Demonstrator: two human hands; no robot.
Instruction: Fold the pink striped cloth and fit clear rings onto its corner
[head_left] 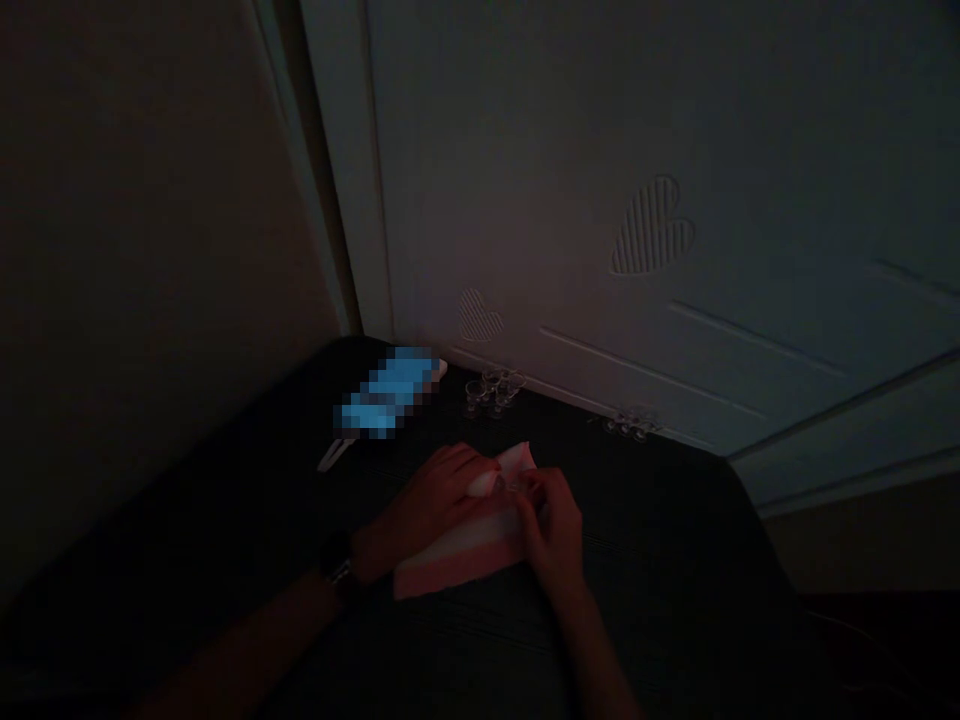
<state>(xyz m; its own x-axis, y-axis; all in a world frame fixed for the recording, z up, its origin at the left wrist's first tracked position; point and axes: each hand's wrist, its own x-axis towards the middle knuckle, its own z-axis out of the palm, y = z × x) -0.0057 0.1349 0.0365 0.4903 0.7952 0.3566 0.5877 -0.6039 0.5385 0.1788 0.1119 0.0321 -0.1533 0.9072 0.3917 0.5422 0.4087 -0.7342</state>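
The scene is very dark. A pink and white sheet or pad (457,560) lies on a black table (660,560). My left hand (439,495) rests on the pad with fingers curled round a small pale object near its far end. My right hand (555,525) meets it from the right, fingertips pinched at the same spot. What the fingers hold is too small and dim to name. A dark band sits on my left wrist.
A blue object (390,392) lies at the table's far left, a thin pale tool (334,455) beside it. Small clear cups (491,390) and another clear cluster (634,425) stand along the back edge. A pale door with heart shapes (652,240) rises behind.
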